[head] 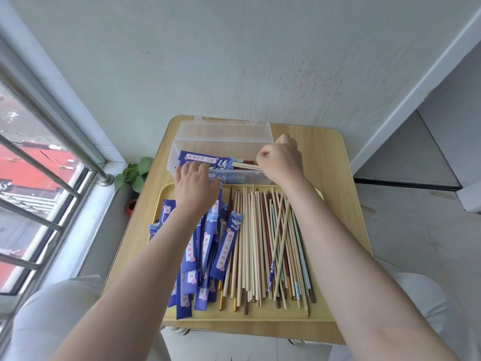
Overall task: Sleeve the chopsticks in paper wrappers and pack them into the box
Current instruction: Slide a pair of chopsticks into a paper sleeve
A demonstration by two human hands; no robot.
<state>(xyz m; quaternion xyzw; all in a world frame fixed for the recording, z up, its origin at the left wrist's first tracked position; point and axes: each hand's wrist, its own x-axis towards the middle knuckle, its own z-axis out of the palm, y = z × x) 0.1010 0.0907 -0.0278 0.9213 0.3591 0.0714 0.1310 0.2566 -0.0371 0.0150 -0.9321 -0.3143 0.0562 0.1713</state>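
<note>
Your right hand (279,158) pinches the bare ends of the sleeved chopsticks (208,160) over the clear box (221,142) at upper centre; your left hand (195,186) rests straight fingers on the wrapper; the sticks are light and stiff, the paper slips, so hold the wood.

hands (197,183) x2 | box (223,131) x1 | tray (250,317) x1 | loose chopsticks (263,243) too many to count
</note>
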